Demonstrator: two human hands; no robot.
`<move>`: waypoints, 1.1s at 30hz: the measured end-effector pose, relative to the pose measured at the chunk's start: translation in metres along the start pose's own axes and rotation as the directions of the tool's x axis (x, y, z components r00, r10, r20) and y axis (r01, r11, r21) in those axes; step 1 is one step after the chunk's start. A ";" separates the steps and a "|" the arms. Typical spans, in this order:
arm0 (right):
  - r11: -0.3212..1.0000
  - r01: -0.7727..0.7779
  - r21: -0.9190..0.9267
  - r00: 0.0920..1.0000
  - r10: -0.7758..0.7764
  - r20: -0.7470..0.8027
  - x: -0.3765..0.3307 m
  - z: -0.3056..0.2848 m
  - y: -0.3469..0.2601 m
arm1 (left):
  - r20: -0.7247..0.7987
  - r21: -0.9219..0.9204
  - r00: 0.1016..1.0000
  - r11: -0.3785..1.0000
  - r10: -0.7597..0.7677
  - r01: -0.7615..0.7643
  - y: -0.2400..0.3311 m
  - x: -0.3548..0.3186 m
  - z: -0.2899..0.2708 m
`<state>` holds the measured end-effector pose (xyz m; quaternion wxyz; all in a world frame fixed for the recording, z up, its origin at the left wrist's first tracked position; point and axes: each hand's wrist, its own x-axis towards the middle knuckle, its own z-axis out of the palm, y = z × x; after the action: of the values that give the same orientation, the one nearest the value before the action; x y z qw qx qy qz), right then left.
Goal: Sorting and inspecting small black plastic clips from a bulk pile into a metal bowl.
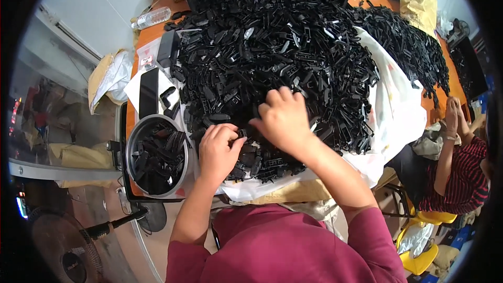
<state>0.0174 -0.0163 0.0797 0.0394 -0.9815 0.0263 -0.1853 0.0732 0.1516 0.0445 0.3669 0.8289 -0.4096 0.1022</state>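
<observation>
A huge heap of small black plastic parts (236, 73) covers the table in front of me. My left hand (216, 151) is at the near edge of the heap, its fingers bent in toward the thumb. A small black plastic part shows between its fingertips. Just to the right and a little farther in, my right hand (284, 121) reaches over the parts with its fingers curled down. Whatever those fingertips hold or touch is hidden by the hand. Left of my left hand stands a round grey metal pot (129, 149) with more black parts inside.
White plastic sheeting (398, 110) lies under the heap. A black phone (149, 91), a dark box (167, 50) and a clear bottle (152, 18) line the left side. At the right sits another person (461, 173), hands together. A fan (65, 246) stands lower left.
</observation>
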 end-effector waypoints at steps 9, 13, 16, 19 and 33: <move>0.969 -0.130 0.210 0.971 0.168 -0.171 -0.009 0.001 -0.008 | 0.176 -0.742 0.873 0.521 -0.455 0.421 0.009 -0.007 -0.005; 0.547 -0.141 0.825 0.983 -0.023 0.183 -0.026 -0.034 -0.004 | 0.197 -0.721 0.908 0.573 -0.369 0.389 0.015 -0.010 -0.003; 0.307 -0.327 0.894 0.939 0.001 0.344 -0.035 -0.043 -0.003 | 0.166 -0.750 0.924 0.565 -0.343 0.345 0.019 -0.010 0.001; -0.044 -0.512 0.858 0.859 0.000 0.513 -0.043 -0.043 0.006 | 0.155 -0.796 0.958 0.544 -0.242 0.266 0.023 -0.009 0.005; -0.076 -0.583 0.809 0.787 0.197 0.585 -0.056 -0.048 0.012 | 0.025 -0.384 0.999 0.923 0.031 -0.019 0.052 0.005 -0.015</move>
<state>-0.0523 -0.0279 0.1032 0.7441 -0.6446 0.1752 0.0117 0.0389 0.1385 0.0844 0.5144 0.7372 -0.4380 0.0122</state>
